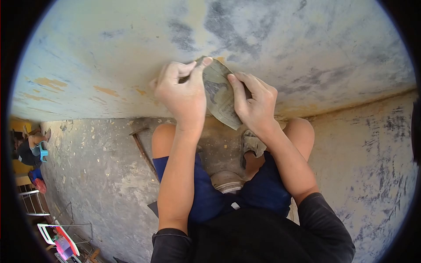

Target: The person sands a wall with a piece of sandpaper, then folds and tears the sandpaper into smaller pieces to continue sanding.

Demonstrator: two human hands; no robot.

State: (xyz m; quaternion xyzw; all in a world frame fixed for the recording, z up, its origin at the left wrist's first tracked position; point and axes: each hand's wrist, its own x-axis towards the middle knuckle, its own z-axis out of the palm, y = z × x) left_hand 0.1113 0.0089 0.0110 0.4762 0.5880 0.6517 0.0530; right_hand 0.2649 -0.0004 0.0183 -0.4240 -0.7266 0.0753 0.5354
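Observation:
Between my two hands is a worn grey-green sheet of sandpaper [220,94], with faded dark print on the side facing me. My left hand [182,87] is closed on its upper left edge, thumb on top. On the other side, my right hand [255,98] pinches the right edge between thumb and fingers. The sheet hangs in front of a patchy wall [131,52] with grey, white and yellowish areas. Whether its far side touches the wall is hidden.
A hammer-like tool with a long handle [144,151] lies on the stained floor [109,184] left of my knee. A round container [227,182] is between my legs. Far left, a person [30,149] sits by a blue stool [43,151]; a white-and-red chair [59,239] is lower left.

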